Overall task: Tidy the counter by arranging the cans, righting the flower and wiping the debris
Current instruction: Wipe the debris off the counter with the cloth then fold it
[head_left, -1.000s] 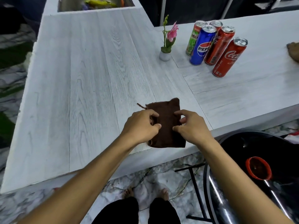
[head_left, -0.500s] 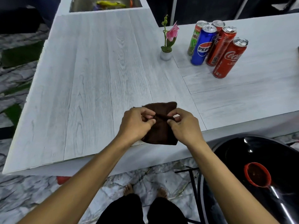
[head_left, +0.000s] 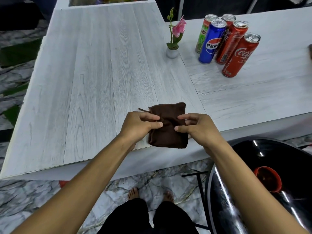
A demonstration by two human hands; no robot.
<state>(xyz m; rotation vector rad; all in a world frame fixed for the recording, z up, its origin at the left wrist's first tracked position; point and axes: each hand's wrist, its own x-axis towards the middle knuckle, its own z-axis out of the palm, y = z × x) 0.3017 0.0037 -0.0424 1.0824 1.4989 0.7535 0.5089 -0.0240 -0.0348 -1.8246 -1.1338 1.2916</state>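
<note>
While the left hand (head_left: 138, 126) and right hand (head_left: 201, 129) still pinch the cloth (head_left: 168, 137), it lies flatter.

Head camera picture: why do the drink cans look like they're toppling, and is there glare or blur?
Head view: the wide lens likely bends the edges, so the tall red Coca-Cola can and blue Pepsi can seem to lean right. Head view: white glare streaks cross the glossy black surface at lower right. Head view: even light, the folded dark brown cloth sharp, faint shadows only.
</note>
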